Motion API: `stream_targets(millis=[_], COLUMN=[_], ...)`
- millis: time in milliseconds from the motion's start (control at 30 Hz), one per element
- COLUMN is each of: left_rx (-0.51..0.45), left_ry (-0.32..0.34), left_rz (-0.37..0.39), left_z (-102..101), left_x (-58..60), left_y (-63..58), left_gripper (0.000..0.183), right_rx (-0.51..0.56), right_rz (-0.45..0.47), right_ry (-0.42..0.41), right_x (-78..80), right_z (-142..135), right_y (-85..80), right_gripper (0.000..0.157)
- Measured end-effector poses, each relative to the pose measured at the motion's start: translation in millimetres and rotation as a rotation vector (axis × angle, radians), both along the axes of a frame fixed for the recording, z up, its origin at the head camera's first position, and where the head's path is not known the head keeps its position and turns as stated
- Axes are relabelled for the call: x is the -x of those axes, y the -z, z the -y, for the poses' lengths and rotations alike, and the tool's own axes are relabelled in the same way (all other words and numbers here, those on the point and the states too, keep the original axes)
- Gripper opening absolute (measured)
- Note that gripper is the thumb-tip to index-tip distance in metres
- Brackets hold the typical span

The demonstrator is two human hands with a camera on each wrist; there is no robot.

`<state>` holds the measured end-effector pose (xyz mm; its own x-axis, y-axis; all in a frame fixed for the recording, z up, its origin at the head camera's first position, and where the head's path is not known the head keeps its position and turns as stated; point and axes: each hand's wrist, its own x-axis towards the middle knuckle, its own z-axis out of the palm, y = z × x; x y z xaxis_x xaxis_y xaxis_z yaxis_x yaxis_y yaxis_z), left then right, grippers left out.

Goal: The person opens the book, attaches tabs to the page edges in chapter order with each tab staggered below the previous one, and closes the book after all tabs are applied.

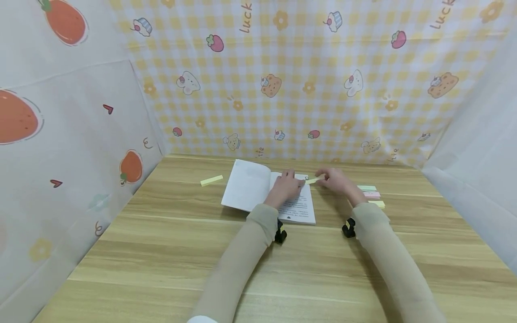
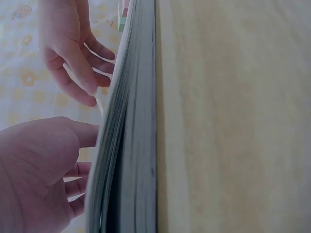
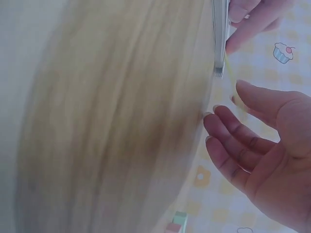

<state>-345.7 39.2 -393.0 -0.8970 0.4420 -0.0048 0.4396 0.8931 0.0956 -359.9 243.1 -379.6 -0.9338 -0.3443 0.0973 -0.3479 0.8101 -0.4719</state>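
Note:
An open book (image 1: pixel 296 212) with printed text on its right page lies on the wooden table; its left page (image 1: pixel 247 185) rises in a curve. My left hand (image 1: pixel 287 186) rests on the right page with fingers extended, a fingertip at the end of a thin yellow sticky strip (image 1: pixel 312 181). That strip crosses the page's right edge. Beyond the edge, my right hand (image 1: pixel 336 179) pinches its outer end between thumb and index finger. In the right wrist view the strip (image 3: pixel 230 68) runs from the book edge to the right hand (image 3: pixel 272 141), whose other fingers are loosely bent.
Right of the book lie a green sticky pad (image 1: pixel 366 188), a pink one (image 1: pixel 372 195) and a yellow one (image 1: pixel 377 204), partly behind the right forearm. Another yellow strip (image 1: pixel 212 180) lies left of the book. A checked curtain (image 1: pixel 307 107) hangs behind the table.

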Motion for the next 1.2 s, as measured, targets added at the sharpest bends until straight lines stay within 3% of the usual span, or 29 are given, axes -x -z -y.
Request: stream_targets(millis=[400,667,800,967,1200], left_rx=[0.004,-0.025,-0.038,-0.039,-0.043], left_ry=[0.000,0.010,0.009,0.000,-0.013], left_rz=[0.019,0.021,0.015,0.015,0.034], left_z=[-0.3,1.8,1.7,1.1,-0.3], left_x=[-1.5,-1.8,-1.8,-2.4,-4.0], left_y=[-0.4,-2.6,-1.7,-2.3,-3.0], left_gripper=[0.042,0.040,0.039,0.039,0.041], right_rx=[-0.080,-0.316,-0.402,-0.419,-0.440], right_rz=[0.000,0.005,0.053,0.125,0.156], right_ry=[-0.059,-0.164,-0.142,-0.066,-0.019], right_x=[-8.7,-14.1,-17.8,-20.1,-20.5], right_z=[2.8,19.4,25.8,31.5,35.9], right_y=[-8.8,-12.7,-11.7,-11.9,-12.6], right_gripper=[0.038,0.043,0.044,0.049,0.054])
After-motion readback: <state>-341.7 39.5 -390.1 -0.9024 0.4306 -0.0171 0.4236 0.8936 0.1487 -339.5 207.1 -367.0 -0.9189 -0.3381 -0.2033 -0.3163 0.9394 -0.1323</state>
